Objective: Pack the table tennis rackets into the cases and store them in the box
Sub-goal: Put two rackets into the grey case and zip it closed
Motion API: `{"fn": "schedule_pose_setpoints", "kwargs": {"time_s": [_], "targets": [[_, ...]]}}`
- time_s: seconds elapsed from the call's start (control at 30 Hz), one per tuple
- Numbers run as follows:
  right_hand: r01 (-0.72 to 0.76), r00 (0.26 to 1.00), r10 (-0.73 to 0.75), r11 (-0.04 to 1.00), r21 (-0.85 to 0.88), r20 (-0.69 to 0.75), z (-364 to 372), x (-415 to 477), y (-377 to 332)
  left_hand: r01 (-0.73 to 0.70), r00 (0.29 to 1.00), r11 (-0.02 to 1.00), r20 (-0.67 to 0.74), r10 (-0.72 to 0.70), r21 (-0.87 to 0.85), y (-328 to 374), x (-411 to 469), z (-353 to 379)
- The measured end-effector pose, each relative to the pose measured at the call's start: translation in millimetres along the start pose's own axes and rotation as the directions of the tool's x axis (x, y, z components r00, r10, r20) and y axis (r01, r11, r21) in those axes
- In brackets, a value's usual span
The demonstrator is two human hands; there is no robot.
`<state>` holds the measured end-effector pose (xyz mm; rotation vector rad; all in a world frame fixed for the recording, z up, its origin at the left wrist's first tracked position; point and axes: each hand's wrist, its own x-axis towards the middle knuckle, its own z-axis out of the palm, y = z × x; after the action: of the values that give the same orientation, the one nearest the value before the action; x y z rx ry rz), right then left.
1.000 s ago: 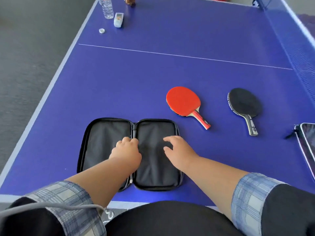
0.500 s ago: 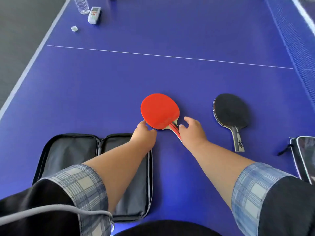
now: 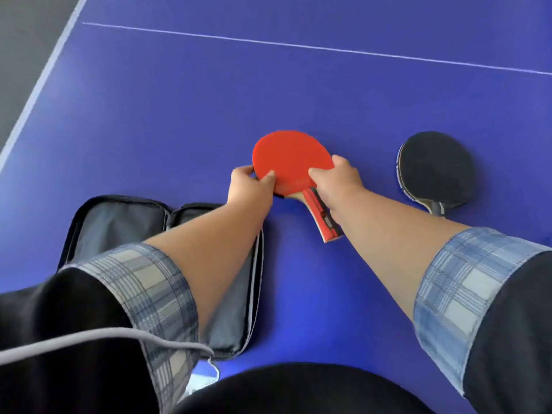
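Observation:
A red-faced racket (image 3: 291, 159) with a red and wood handle is tilted up off the blue table (image 3: 179, 115). My left hand (image 3: 251, 188) pinches the left edge of its blade. My right hand (image 3: 337, 182) pinches the blade's right edge near the handle. A black-faced racket (image 3: 436, 168) lies flat to the right, its handle partly hidden by my right forearm. An open black case (image 3: 119, 219) with grey lining lies at the lower left, largely covered by my left arm.
The table's white side line (image 3: 38, 85) and grey floor (image 3: 24, 40) are at the left. A white line (image 3: 298, 47) crosses the table at the back. A grey cord (image 3: 119, 336) hangs over my left sleeve.
Both hands left the open case, reached forward to the red racket, and now pinch its blade on either side. The view has shifted forward and left.

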<state>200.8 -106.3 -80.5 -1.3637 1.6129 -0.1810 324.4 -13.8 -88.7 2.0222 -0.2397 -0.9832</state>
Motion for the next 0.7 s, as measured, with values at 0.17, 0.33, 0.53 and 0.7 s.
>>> {"fn": "schedule_pose_setpoints", "kwargs": {"time_s": [0.17, 0.33, 0.53, 0.7], "targets": [[0.051, 0.999, -0.052, 0.994, 0.093, 0.008, 15.4, -56.8, 0.4, -0.091, 0.995, 0.995, -0.027, 0.092, 0.036, 2.9, -19.3, -50.4], [0.069, 0.993, -0.081, 0.989, 0.135, 0.087, 62.1, -111.1, 19.1, -0.127, 0.992, 0.987, -0.004, 0.128, 0.101, -30.7, -28.6, -121.1], [0.065, 0.986, -0.076, 0.995, 0.080, 0.151, 111.7, -158.9, 47.9, -0.129, 0.991, 0.967, 0.070, 0.117, 0.220, -88.6, -35.4, -175.9], [0.054, 0.986, -0.056, 0.998, 0.018, 0.156, 127.6, -172.6, 62.7, -0.091, 0.991, 0.962, 0.123, 0.061, 0.259, -110.5, -36.9, -186.7]]}}
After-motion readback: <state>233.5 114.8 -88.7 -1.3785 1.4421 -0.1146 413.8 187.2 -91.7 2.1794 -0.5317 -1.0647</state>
